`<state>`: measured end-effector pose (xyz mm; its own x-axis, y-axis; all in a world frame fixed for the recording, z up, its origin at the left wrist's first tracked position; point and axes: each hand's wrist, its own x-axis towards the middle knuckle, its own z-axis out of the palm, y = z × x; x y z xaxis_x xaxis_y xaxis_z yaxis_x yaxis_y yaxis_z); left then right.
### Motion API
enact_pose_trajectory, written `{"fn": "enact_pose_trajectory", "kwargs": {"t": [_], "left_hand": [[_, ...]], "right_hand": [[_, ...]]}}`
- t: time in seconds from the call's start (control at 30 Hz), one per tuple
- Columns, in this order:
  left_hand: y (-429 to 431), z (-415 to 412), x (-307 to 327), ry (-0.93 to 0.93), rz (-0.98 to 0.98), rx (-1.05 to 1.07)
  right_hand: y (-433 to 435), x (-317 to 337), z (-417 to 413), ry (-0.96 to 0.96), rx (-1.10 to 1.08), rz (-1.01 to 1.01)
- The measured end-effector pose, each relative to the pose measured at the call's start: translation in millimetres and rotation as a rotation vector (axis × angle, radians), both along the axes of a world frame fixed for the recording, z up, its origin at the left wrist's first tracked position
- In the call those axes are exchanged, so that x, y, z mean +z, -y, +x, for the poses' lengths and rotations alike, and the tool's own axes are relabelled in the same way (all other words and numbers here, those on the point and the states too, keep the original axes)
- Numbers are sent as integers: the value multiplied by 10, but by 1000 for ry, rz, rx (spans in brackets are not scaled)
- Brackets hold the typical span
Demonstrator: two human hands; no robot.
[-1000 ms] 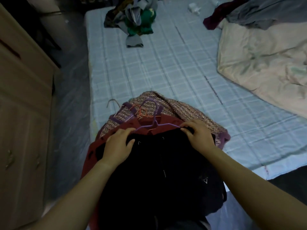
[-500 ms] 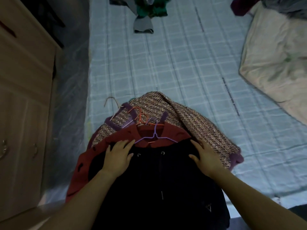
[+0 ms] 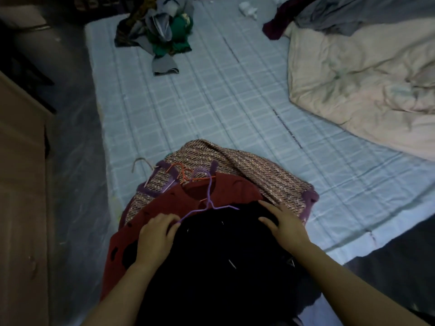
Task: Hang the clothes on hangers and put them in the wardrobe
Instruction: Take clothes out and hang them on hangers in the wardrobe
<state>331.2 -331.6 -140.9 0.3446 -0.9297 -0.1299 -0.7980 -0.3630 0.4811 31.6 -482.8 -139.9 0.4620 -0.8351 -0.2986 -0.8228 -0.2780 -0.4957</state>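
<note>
A black garment [image 3: 219,260] lies on top of a stack at the near edge of the bed, with a purple hanger [image 3: 208,198] poking out of its neck. Under it lies a dark red garment [image 3: 226,189] on an orange hanger [image 3: 182,172], and below that a woven tweed garment [image 3: 247,165] with purple trim on a pale hanger [image 3: 141,162]. My left hand [image 3: 155,238] rests on the black garment's left shoulder, fingertips touching the purple hanger's arm. My right hand [image 3: 286,223] lies flat on its right shoulder, fingers straight.
The bed [image 3: 211,102] has a pale blue checked sheet. A heap of green, grey and dark clothes [image 3: 162,31] lies at its far end, a cream duvet [image 3: 364,78] with more clothes on the right. A wooden wardrobe [image 3: 21,184] stands at the left across a narrow floor strip.
Both hands went from gripping the black garment's collar by the hanger to lying flatter on its shoulders. The purple hanger's hook now sticks out further from the neck. The camera tilted.
</note>
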Motion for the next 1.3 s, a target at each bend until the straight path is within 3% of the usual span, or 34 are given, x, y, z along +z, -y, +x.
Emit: {"fn": "enact_pose_trajectory", "kwargs": {"t": [0.17,0.43,0.77,1.03,1.3], "left_hand": [[-236,-335,276,-11,-147,16],[-302,-1136,757,-30,-312,-141],[6,-3421,1227,-101,-419,-286],[409,-5227,1488,-268,-493,-377],[1291,-5682,1870,-295,-611,-296]], "right_hand": [[-633,312,-359,219,-125,-99],[-1195,642,-1223,330,-315,-249],[-1426,1033,-3351,399,-576,-427],[-1162,1351,-5110,340,-690,-628],[90,1805,-5543,384,-558,-819]]}}
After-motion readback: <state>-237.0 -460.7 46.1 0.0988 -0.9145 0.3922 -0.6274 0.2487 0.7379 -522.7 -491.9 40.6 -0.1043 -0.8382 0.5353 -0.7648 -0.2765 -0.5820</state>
